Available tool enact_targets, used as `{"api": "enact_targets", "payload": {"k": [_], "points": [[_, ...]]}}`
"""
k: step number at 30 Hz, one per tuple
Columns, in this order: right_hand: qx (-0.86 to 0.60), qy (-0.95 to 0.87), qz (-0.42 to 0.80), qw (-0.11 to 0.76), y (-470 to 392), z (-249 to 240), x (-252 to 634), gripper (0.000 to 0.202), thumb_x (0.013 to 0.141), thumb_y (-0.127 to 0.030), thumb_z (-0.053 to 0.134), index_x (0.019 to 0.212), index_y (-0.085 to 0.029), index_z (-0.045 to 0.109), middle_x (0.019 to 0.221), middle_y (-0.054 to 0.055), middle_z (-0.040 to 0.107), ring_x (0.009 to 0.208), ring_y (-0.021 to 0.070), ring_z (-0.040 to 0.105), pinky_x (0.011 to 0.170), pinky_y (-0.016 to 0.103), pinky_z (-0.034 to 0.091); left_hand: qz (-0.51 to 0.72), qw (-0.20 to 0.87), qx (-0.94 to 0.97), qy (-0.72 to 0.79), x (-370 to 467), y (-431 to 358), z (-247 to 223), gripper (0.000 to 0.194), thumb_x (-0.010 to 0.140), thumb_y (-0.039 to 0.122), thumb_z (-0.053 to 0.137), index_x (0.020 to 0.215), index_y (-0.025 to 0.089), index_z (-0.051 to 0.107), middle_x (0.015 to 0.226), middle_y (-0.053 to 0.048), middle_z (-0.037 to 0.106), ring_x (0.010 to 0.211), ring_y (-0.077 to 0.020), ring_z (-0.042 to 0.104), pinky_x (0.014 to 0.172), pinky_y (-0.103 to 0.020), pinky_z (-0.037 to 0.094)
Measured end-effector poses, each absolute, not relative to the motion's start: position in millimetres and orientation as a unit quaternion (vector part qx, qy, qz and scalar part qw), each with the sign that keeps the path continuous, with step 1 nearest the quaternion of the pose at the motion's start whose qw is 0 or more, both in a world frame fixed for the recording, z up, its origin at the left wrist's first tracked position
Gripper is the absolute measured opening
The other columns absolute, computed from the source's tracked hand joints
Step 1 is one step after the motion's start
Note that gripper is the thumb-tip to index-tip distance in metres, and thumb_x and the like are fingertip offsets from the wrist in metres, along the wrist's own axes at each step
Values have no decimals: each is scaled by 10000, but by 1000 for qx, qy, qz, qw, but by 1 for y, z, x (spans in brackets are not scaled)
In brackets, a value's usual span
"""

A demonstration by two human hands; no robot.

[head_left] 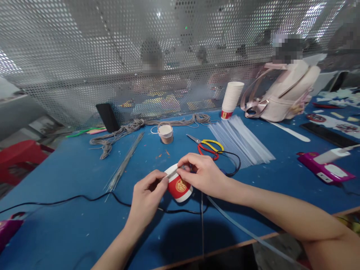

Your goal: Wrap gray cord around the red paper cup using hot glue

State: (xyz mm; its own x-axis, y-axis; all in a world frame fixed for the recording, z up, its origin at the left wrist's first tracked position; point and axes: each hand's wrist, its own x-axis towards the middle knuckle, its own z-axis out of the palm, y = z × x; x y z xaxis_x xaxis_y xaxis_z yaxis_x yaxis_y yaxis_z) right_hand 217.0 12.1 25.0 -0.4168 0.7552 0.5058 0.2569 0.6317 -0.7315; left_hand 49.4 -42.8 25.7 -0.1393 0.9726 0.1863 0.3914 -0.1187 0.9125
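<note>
A red and white paper cup [180,190] with a gold emblem is tilted between my two hands above the blue table. The fingers of my left hand [148,193] are pinched at the left side of its rim. My right hand [204,174] is closed with thumb and finger on the right side of the same rim. A pale narrow band runs along the rim between the fingertips; I cannot tell whether it is separate from the cup. From below my right hand, a translucent strip [242,227] and a thin grey cord [202,221] trail toward the table's front edge.
Scissors [206,146] with red and yellow handles lie beyond my right hand, beside translucent strips [242,140]. Farther back stand stacked cups [233,97], a wrapped cup [165,134], a black phone [107,117] and a pink backpack [289,92]. A black cable [84,197] crosses the table.
</note>
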Motion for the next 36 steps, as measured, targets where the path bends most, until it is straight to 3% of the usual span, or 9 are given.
{"api": "enact_targets", "payload": {"k": [13, 23, 29, 36], "points": [[-319, -790, 345, 394, 16, 29, 219, 144, 810, -110, 596, 890, -144, 710, 759, 15, 646, 638, 98, 552, 596, 223, 445, 490, 337, 573, 564, 44, -41, 16, 255, 786, 286, 539, 552, 193, 581, 564, 12, 519, 573, -143, 476, 563, -269, 361], [-316, -806, 345, 363, 16, 39, 223, 98, 814, -95, 595, 794, -155, 670, 727, -8, 630, 617, 91, 532, 590, 212, 426, 480, 352, 582, 554, 45, -40, 23, 252, 798, 296, 535, 590, 184, 622, 623, -22, 584, 592, -158, 502, 570, -275, 410], [-287, -859, 242, 348, 14, 36, 225, 101, 848, -93, 567, 834, -156, 645, 774, 12, 622, 676, 111, 561, 637, 226, 421, 441, 276, 638, 568, 44, -37, 25, 223, 797, 303, 544, 813, 200, 741, 902, -69, 727, 675, -176, 615, 549, -248, 470], [-269, -886, 148, 349, 15, 28, 224, 135, 909, -137, 495, 888, -155, 627, 799, 41, 624, 722, 142, 574, 658, 248, 425, 379, 182, 698, 580, 39, -39, 25, 340, 807, 308, 532, 1094, 231, 696, 1160, -77, 701, 713, -190, 676, 545, -264, 512]]}}
